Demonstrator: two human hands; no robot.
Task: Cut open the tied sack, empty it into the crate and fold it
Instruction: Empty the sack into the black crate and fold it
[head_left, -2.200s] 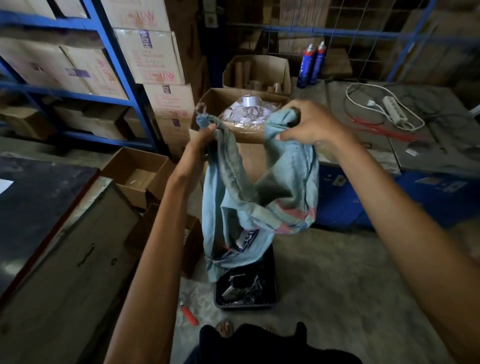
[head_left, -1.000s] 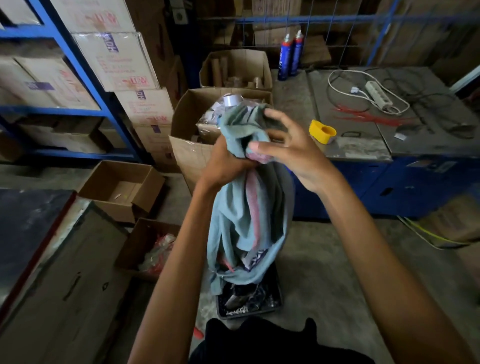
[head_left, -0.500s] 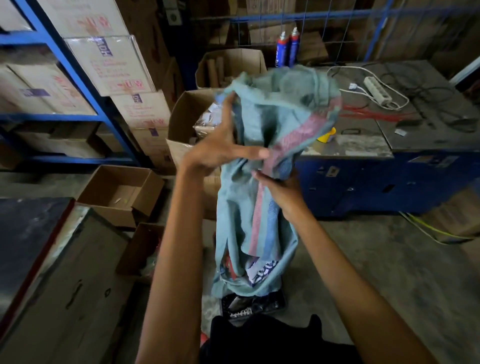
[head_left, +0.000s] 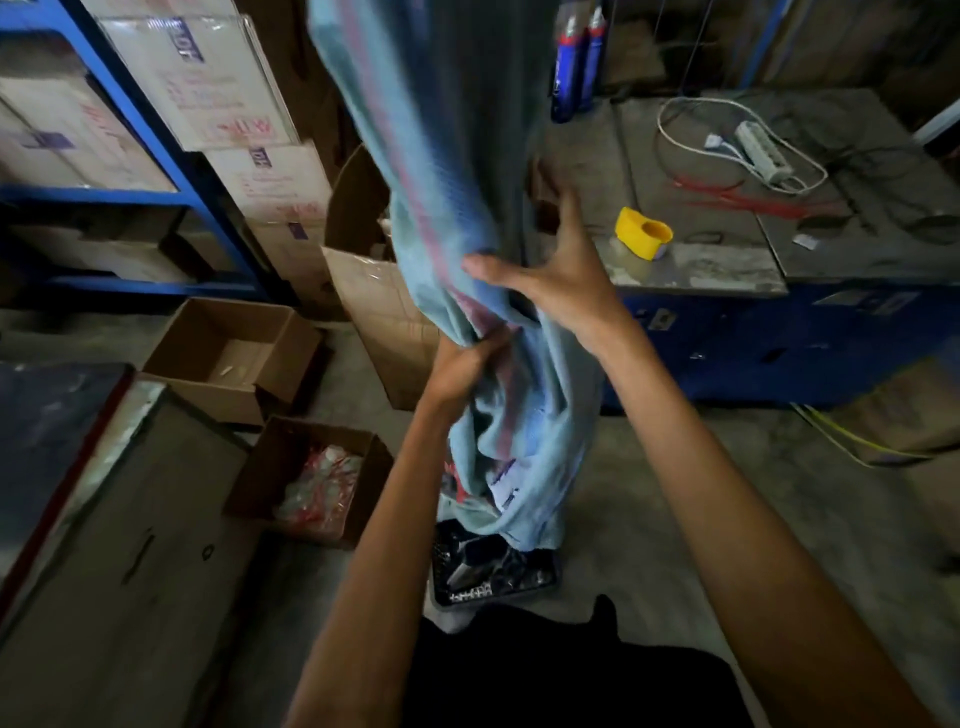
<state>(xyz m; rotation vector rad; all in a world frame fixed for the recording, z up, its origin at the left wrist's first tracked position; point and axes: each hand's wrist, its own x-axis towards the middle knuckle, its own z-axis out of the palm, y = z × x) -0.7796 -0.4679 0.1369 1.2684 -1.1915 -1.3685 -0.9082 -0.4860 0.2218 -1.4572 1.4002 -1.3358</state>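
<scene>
The light blue woven sack (head_left: 441, 156) with a red stripe stretches from the top edge of the head view down to the black crate (head_left: 540, 582) on the floor. Its lower end hangs just above the crate, which holds dark metal parts. My left hand (head_left: 465, 366) grips a bunched fold at the sack's middle. My right hand (head_left: 558, 275) is just above it. Its thumb lies across the front of the cloth and its fingers are spread behind, pinching the sack. The sack's top is out of view.
Open cardboard boxes (head_left: 234, 353) stand on the floor at left, one (head_left: 311, 478) holding plastic-wrapped items. A large carton (head_left: 374, 301) stands behind the sack. Blue shelving (head_left: 156, 135) holds boxes. At right, a blue workbench (head_left: 727, 270) carries yellow tape (head_left: 641, 239), a power strip and spray cans.
The sack has swung up past the top of the view. My left hand dropped to its middle and closed on it. My right hand rose above the left.
</scene>
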